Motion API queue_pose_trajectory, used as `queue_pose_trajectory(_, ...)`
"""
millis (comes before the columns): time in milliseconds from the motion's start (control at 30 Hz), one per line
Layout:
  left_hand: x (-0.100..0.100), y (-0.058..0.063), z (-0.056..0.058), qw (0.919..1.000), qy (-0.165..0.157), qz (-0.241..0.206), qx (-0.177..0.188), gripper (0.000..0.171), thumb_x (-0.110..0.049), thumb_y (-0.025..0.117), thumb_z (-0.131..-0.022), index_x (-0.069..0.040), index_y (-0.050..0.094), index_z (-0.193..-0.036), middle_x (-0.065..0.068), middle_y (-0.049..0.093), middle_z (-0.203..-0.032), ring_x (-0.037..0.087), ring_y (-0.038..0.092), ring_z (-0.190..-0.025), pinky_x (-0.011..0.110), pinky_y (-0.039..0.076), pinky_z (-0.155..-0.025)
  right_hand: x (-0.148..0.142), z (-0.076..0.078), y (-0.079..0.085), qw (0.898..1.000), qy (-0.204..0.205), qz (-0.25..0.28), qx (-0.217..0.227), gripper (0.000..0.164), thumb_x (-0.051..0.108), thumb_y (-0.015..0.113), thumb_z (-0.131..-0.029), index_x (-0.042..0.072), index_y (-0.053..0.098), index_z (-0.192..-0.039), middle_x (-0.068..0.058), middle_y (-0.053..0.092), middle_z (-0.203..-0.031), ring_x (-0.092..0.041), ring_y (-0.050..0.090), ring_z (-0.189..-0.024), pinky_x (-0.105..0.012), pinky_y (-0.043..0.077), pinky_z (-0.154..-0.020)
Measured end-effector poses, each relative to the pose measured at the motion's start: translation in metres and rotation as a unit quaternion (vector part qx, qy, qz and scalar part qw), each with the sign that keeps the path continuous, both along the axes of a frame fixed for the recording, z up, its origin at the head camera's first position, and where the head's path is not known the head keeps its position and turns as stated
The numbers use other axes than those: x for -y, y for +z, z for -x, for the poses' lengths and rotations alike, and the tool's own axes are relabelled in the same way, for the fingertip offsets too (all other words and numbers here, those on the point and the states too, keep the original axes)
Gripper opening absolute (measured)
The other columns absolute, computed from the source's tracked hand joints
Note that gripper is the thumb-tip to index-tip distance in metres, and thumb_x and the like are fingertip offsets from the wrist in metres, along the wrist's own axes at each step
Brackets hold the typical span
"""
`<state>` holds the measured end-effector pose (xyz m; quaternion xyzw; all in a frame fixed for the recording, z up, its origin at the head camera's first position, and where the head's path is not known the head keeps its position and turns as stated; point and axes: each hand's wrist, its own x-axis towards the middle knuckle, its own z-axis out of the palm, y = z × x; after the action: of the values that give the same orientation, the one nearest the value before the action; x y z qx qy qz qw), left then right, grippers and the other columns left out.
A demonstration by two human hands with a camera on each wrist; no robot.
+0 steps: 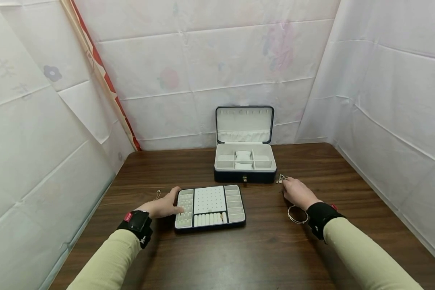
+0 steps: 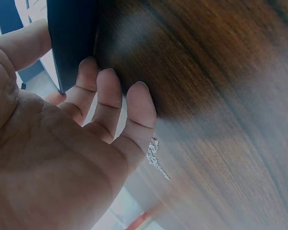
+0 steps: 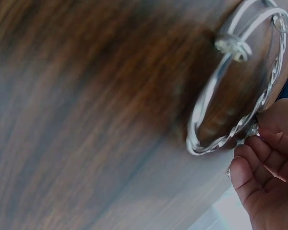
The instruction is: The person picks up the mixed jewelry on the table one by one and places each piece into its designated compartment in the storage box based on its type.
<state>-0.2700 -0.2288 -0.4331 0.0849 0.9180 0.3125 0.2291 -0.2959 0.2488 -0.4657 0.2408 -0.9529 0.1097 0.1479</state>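
My left hand [image 1: 164, 206] holds the left edge of a jewelry tray [image 1: 210, 200], thumb [image 2: 31, 43] over its rim and the other fingers along its dark outer side. Pale compartments, a perforated panel and ring rolls make up the tray, with a small gold-coloured piece on one roll. To the right, my right hand [image 1: 298, 191] reaches down to the table beside the jewelry box [image 1: 245, 176]. Its thumb and fingers pinch a small silvery jewelry piece [image 3: 253, 128], mostly hidden by the fingertips. A twisted silver bangle [image 3: 199, 112] lies close to that hand.
The box stands with its lid [image 1: 244, 121] raised, showing divided compartments and white cushions [image 1: 243, 156]. A thin chain [image 2: 153, 153] lies on the table left of the tray. White sheeting [image 1: 203, 72] hangs behind the brown wooden table [image 1: 217, 257] and along both sides.
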Motion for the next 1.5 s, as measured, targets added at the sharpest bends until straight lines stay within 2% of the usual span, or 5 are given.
queue_pose_trajectory(267,0.0,0.002,0.0,1.0,-0.004,-0.002,0.0,0.091,-0.022,0.071,-0.097,0.002,0.009,-0.159,0.034,0.02,-0.16,0.048,0.022,-0.149,0.065,0.022,-0.117,0.001,0.001,0.0,1.0,-0.005,-0.001,0.006,0.015,-0.006,0.069,-0.075,0.004,0.057,-0.076,-0.009,0.056,-0.077,-0.03,0.061,-0.068,-0.047,0.052,-0.065)
queue_pose_trajectory(600,0.0,0.001,-0.002,0.9999,-0.007,0.007,-0.001,0.09,-0.024,0.07,-0.098,0.001,0.009,-0.159,0.035,0.019,-0.161,0.05,0.02,-0.149,0.065,0.024,-0.116,-0.001,0.001,0.0,0.999,-0.019,-0.005,0.044,0.019,-0.001,0.068,-0.069,0.007,0.051,-0.072,-0.008,0.054,-0.075,-0.025,0.054,-0.065,-0.045,0.048,-0.063)
queue_pose_trajectory(833,0.0,0.002,-0.003,0.9999,-0.008,0.013,-0.003,0.09,-0.025,0.07,-0.098,0.001,0.009,-0.16,0.034,0.018,-0.162,0.05,0.02,-0.15,0.065,0.025,-0.116,-0.002,0.001,0.005,0.996,-0.04,0.007,0.083,0.019,0.003,0.067,-0.072,0.008,0.048,-0.073,-0.005,0.051,-0.07,-0.024,0.049,-0.063,-0.045,0.046,-0.062)
queue_pose_trajectory(1067,0.0,0.002,-0.002,0.9999,-0.005,0.011,-0.004,0.089,-0.025,0.071,-0.098,0.001,0.011,-0.159,0.034,0.02,-0.161,0.049,0.023,-0.149,0.065,0.026,-0.116,-0.001,0.002,0.01,0.989,-0.069,0.021,0.13,0.018,0.007,0.066,-0.077,0.008,0.048,-0.077,-0.005,0.051,-0.069,-0.024,0.049,-0.061,-0.04,0.043,-0.058)
queue_pose_trajectory(1500,0.0,0.002,-0.001,1.0,0.0,0.009,0.001,0.089,-0.024,0.072,-0.097,0.001,0.013,-0.158,0.033,0.026,-0.158,0.046,0.028,-0.146,0.065,0.026,-0.116,0.001,0.001,0.01,0.987,-0.071,0.035,0.141,0.016,0.006,0.062,-0.077,0.008,0.046,-0.077,-0.005,0.049,-0.067,-0.022,0.046,-0.06,-0.036,0.039,-0.057)
